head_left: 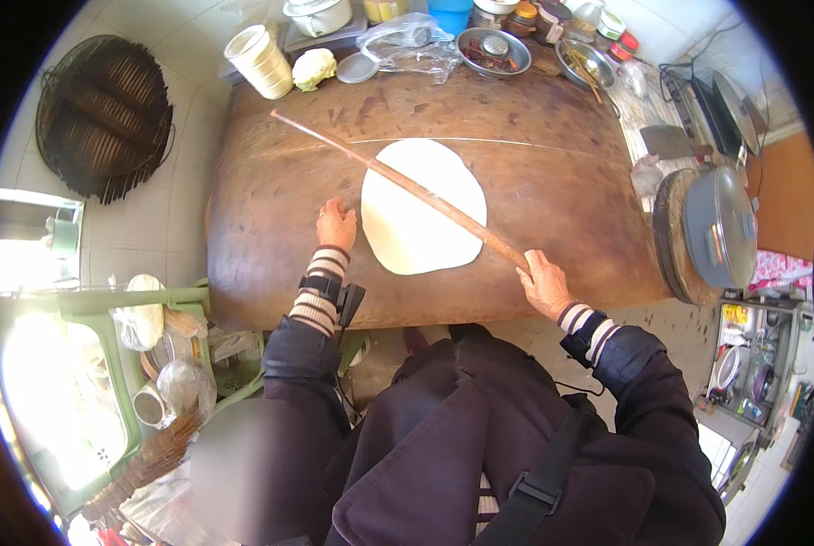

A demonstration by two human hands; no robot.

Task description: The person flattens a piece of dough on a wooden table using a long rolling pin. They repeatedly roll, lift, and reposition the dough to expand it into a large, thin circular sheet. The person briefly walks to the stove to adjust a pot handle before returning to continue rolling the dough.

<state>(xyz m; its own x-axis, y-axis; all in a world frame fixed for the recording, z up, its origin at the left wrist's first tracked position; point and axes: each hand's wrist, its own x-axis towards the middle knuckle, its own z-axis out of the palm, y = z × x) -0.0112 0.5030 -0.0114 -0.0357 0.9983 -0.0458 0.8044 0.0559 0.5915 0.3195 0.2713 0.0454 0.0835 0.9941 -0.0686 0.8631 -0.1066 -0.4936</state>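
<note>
A flat, roughly round sheet of rolled dough lies on a large brown wooden board. Across it, from upper left to lower right, runs a long wooden rolling pin. My right hand grips the pin's lower right end, just beyond the dough. My left hand is at the left of the dough, near its edge, with the fingers curled; whether it touches the board or the dough edge is not plain. The far end of the pin reaches past the dough towards the upper left.
Along the board's back edge stand a white canister, a cauliflower, a plastic bag and metal bowls. A cleaver lies at the right, near a lidded pot on a round wooden block. Green shelving is at the left.
</note>
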